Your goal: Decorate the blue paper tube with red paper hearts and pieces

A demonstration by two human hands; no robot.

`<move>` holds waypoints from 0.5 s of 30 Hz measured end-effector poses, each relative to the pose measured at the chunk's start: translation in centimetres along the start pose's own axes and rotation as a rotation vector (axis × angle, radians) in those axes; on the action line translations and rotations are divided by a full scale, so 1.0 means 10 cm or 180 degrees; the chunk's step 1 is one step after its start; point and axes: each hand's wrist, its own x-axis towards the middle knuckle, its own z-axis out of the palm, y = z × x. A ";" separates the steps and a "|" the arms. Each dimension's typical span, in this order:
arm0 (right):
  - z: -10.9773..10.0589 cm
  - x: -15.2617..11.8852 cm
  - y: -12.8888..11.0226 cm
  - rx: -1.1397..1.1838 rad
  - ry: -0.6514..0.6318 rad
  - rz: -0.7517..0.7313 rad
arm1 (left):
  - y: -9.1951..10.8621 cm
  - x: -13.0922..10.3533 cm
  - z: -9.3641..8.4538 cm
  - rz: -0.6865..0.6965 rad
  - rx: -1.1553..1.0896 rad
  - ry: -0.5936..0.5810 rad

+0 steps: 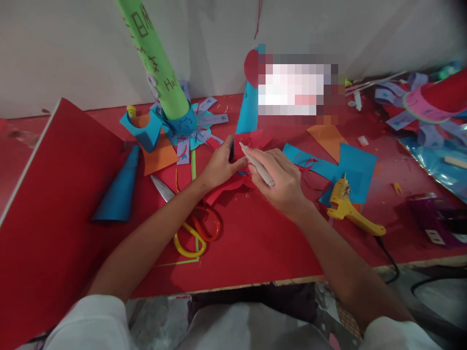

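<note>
My right hand (279, 180) is closed around a white marker (261, 169), whose tip points up and left, just above a red paper piece (251, 140). The thumb and fingers of my left hand (222, 165) grip that red paper at its left side; part of it is hidden by both hands. Below my left forearm lie scissors (189, 239) with a red and a yellow handle, blades partly covered by the arm. Behind the red paper stands a blue paper piece (248, 107) with a red round top.
A green paper tube (156, 63) with writing stands behind left. A blue cone (122, 187) and a red board (54, 209) are at the left. To the right lie blue paper (357, 163), a yellow glue gun (345, 206) with a cord, and a purple object (432, 218).
</note>
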 end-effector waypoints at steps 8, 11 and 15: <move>0.00 0.02 0.00 -0.0250 0.0100 0.0127 | -0.01 0.00 -0.01 0.0010 0.0271 0.0072; -0.01 0.02 -0.01 -0.0296 0.0116 0.0152 | -0.02 -0.01 0.00 -0.0051 0.0227 0.0058; -0.02 0.03 -0.02 -0.0207 0.0100 0.0045 | -0.04 -0.02 0.02 -0.0067 0.0109 0.0029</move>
